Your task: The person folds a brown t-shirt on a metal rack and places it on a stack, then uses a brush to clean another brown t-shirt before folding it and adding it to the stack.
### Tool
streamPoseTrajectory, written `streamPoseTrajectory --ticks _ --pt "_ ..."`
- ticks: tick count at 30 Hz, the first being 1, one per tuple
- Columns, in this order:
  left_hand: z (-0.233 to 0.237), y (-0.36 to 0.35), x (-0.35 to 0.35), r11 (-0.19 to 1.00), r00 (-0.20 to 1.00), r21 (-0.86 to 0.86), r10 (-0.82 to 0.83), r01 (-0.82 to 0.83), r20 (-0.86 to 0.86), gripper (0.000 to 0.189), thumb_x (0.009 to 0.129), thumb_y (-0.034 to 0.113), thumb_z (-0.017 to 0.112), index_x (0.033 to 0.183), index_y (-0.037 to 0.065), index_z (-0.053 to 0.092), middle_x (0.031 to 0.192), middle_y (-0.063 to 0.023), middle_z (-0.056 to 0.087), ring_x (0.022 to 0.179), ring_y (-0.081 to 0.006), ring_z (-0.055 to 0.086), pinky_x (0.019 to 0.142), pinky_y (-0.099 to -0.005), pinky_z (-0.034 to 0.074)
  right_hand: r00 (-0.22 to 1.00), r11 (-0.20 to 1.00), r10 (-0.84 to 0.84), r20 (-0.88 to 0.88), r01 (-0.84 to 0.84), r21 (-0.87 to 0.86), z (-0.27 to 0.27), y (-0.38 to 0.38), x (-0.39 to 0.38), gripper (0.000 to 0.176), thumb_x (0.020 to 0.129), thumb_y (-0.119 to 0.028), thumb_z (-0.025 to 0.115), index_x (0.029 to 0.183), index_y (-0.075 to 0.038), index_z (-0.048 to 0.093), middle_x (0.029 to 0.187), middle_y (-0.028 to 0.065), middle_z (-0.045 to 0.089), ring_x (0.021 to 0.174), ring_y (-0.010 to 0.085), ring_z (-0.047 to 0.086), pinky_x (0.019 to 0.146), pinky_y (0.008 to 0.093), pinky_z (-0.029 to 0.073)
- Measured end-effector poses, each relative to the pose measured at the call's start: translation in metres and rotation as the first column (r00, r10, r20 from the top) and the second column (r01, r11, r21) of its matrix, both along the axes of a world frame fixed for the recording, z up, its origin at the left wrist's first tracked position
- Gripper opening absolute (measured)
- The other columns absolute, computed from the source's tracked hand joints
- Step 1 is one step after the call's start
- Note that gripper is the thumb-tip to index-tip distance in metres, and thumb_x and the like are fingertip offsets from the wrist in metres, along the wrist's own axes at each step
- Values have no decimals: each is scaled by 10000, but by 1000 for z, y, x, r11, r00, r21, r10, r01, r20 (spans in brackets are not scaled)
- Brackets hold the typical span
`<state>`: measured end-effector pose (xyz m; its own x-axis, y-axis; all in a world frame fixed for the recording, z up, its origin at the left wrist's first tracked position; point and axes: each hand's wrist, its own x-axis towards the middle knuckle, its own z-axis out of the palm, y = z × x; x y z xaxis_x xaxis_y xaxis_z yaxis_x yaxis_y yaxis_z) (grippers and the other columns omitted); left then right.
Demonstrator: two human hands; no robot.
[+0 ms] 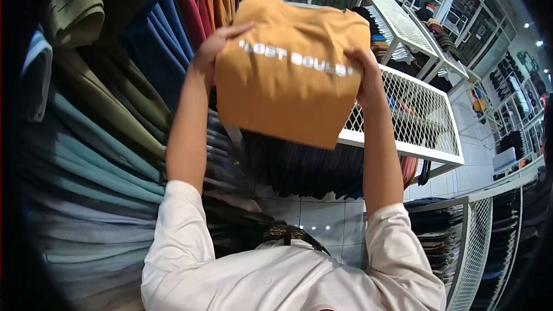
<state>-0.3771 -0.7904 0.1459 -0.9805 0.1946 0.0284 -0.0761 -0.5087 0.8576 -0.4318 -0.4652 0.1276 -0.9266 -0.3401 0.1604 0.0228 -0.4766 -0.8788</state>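
A folded orange-tan shirt (282, 95) with white lettering reading "LOST SOULS" is held up in front of me, slightly tilted. My left hand (216, 49) grips its left edge, with fingers over the front. On the right edge, my right hand (368, 72) holds the cloth, its thumb or a finger lying on the front near the end of the lettering. Both arms are stretched forward. The undersides of the hands and the back of the shirt are hidden.
Hanging trousers in green, teal and grey (98, 144) fill the left side. Behind the shirt stands a white mesh-topped rack (409, 115) with dark clothes (305, 167) below. Another mesh rack (478, 236) is at the lower right. White floor tiles (322, 216) show between them.
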Motion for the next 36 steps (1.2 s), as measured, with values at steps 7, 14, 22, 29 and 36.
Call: streamPoseTrajectory --ticks 7,14,22,29,36 --pt "-73 -55 -85 790 925 -607 290 -87 245 571 1012 546 514 1363 102 586 1165 -116 727 905 -181 742 781 -336 615 958 911 -12 287 -108 397 -78 -34 -113 254 894 -324 646 985 -88 622 627 -44 447 467 84 423 462 231 393" --pt "-137 -61 -45 546 917 -774 383 -321 -110 748 1008 506 555 1524 -9 388 1487 -215 524 1351 -300 539 1119 -383 412 986 812 -55 158 -48 582 -99 -29 -60 844 891 -431 690 1493 36 325 1126 158 651 827 166 652 602 291 492" --pt "-103 -36 1 519 805 -618 443 -590 -395 585 935 307 733 1378 -16 528 1188 -245 694 983 -265 714 891 -380 546 937 643 -142 -319 332 690 -110 -36 -23 878 946 -407 689 1550 50 246 1186 301 654 1051 292 683 893 359 529" --pt "-95 -14 31 -163 757 -845 380 -510 -531 493 962 335 685 1309 -8 617 1027 -187 728 967 -302 691 899 -389 515 833 288 -96 -545 547 786 -94 -28 4 681 945 -357 678 1443 45 445 1075 265 659 993 384 673 920 460 529" --pt "-109 22 -18 38 735 -738 -71 -673 -674 538 1030 389 507 1409 8 543 1422 -250 546 1353 -398 487 1154 -468 357 485 386 70 -872 793 472 -66 -87 10 417 951 -247 649 1259 32 610 1206 263 610 1128 428 594 987 456 488"
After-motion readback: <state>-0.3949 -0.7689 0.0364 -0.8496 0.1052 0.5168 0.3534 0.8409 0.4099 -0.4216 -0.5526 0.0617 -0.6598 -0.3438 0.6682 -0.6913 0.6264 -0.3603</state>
